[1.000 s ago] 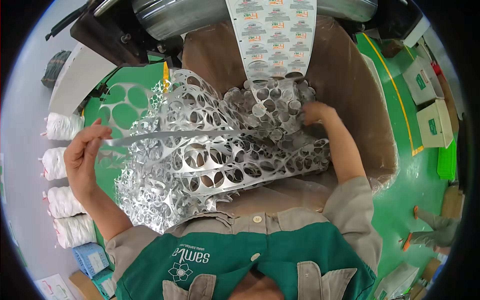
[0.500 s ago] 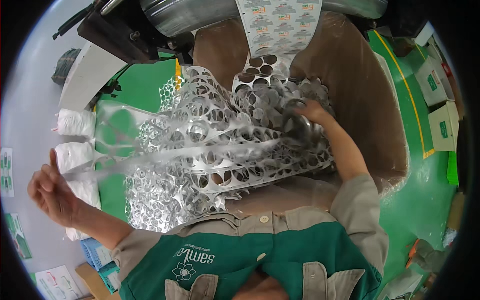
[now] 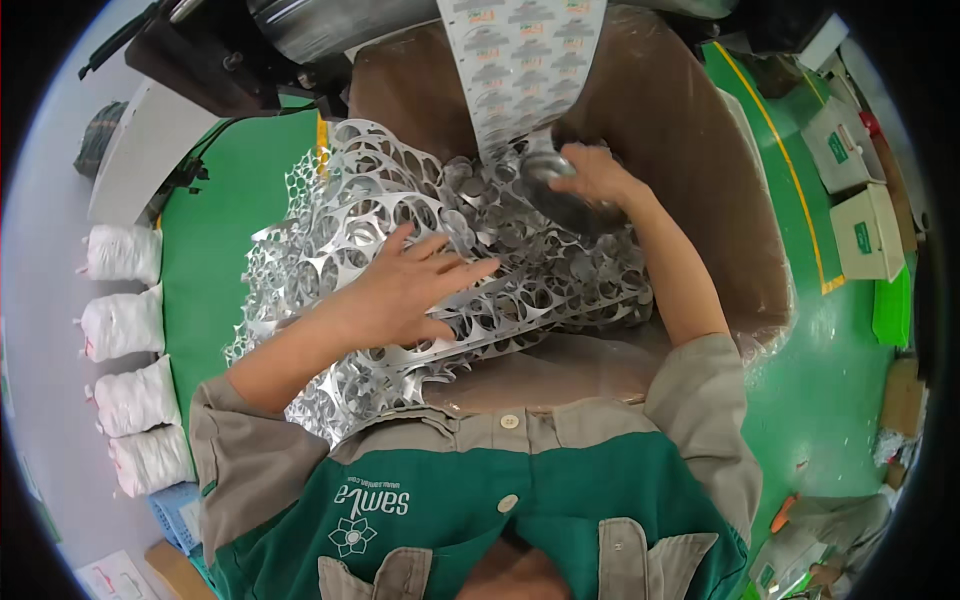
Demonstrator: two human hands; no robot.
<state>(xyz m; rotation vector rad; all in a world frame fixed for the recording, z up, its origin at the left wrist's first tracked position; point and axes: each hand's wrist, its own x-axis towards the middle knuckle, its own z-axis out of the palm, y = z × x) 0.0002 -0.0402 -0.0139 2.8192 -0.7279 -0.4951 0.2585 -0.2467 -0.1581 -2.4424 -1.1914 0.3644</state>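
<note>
My left hand (image 3: 408, 290) lies over a heap of silvery foil web (image 3: 350, 215) punched full of round holes. Its fingers are spread and hold nothing. To the right, my right hand (image 3: 603, 180) is closed on the rim of a round, dark, shiny bowl-like thing (image 3: 578, 212), blurred by motion. Below the bowl-like thing are loose silver foil discs (image 3: 585, 265), mixed in with the punched web. From above, a printed foil strip (image 3: 525, 70) hangs down behind the bowl-like thing. Its lower end is partly hidden among the foil.
A large brown container (image 3: 700, 190) with a clear plastic liner surrounds the heap, which spills over its left side. Machine rollers (image 3: 310, 25) and a black bracket (image 3: 200, 70) overhang the far side. White bundles (image 3: 125, 320) line the left wall; pale bins (image 3: 865, 235) stand at right.
My left hand has let go of a stretched foil strip at the far left and come in over the heap. My right hand has moved away from me with the bowl-like thing.
</note>
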